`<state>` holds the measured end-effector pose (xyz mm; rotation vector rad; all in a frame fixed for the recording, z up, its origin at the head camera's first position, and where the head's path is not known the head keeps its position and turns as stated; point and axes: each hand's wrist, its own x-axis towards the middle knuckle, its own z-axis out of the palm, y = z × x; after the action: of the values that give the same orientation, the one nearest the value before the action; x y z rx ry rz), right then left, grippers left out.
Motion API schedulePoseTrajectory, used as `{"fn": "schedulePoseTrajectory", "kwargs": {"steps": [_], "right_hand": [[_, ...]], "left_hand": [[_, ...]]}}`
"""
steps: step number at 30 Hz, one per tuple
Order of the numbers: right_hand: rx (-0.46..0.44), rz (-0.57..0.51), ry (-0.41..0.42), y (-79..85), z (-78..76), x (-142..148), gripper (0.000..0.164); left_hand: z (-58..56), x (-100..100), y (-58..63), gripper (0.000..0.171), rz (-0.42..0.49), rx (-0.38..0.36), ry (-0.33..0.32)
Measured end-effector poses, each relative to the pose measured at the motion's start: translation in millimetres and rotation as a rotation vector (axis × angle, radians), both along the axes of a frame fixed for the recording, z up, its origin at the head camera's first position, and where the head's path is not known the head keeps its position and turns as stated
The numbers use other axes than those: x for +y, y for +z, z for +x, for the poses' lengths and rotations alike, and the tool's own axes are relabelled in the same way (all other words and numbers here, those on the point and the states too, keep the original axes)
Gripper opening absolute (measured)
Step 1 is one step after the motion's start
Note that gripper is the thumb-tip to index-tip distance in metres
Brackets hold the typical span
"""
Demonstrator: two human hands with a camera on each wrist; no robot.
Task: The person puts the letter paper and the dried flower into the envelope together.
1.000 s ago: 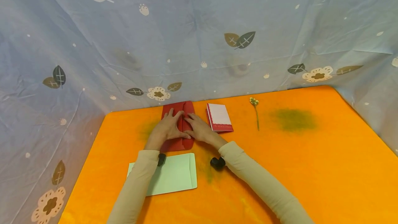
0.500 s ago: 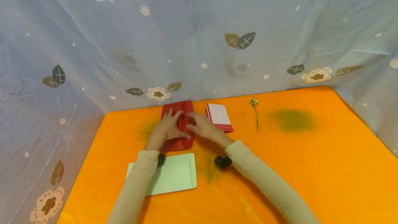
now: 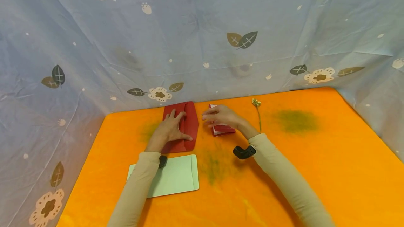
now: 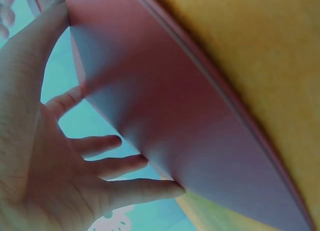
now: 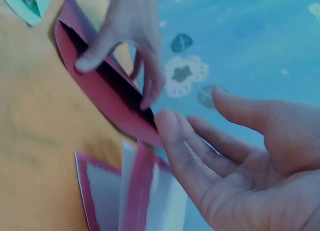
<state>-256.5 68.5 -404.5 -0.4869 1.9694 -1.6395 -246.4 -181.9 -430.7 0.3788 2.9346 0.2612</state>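
A red envelope [image 3: 190, 125] lies at the back left of the table, its flap unfolded to the right. My left hand [image 3: 168, 129] rests on it with fingers spread, the thumb on the flap side. In the left wrist view, the fingertips [image 4: 170, 188] touch the envelope's edge. A dark gap shows at the envelope's mouth in the right wrist view. Above a folded red-and-white card [image 3: 224, 129] hovers my right hand [image 3: 225, 116], fingers loosely bent and nothing between them. It covers part of the card, which stands partly unfolded in the right wrist view [image 5: 105, 191].
A pale green envelope [image 3: 176, 176] lies in front of the red one, partly under the left forearm. Right of the card is a small flower stem [image 3: 258, 113]. Patterned cloth [image 3: 202, 45] hangs behind the orange table [image 3: 315, 171].
My right hand has left the red envelope and moved right, over the card. The envelope's flap now lies spread out to the right. My left hand has stayed in place.
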Motion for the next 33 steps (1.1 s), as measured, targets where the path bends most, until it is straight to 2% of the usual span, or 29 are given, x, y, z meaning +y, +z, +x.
{"fn": "schedulePoseTrajectory", "kwargs": {"steps": [3, 8, 19, 22, 28, 31, 33], "right_hand": [[-0.057, -0.009, 0.024, -0.7, -1.3, 13, 0.042], [-0.049, 0.015, 0.012, -8.8, -3.6, 27, 0.041], [-0.101, 0.047, -0.16, -12.8, -11.6, 57, 0.039], [-0.121, 0.083, -0.234, -16.4, -14.5, 63, 0.04], [-0.121, 0.176, -0.318, -19.0, -15.6, 67, 0.037], [-0.079, 0.267, -0.349, -16.6, -13.6, 62, 0.036], [-0.007, 0.37, -0.365, -15.2, -13.0, 56, 0.035]], "left_hand": [[0.0, 0, 0.4, 0.106, -0.006, -0.006, -0.003], [0.1, 1, 1.5, 0.105, -0.011, -0.019, -0.008], [-0.4, 1, 1.8, 0.104, -0.02, -0.036, -0.014], [-0.4, 0, 1.2, 0.104, -0.021, -0.04, -0.014], [0.2, 0, 0.8, 0.105, -0.016, -0.036, -0.019], [0.1, 0, 1.1, 0.105, -0.016, -0.036, -0.021], [0.2, 0, 1.5, 0.105, -0.014, -0.039, -0.018]]}}
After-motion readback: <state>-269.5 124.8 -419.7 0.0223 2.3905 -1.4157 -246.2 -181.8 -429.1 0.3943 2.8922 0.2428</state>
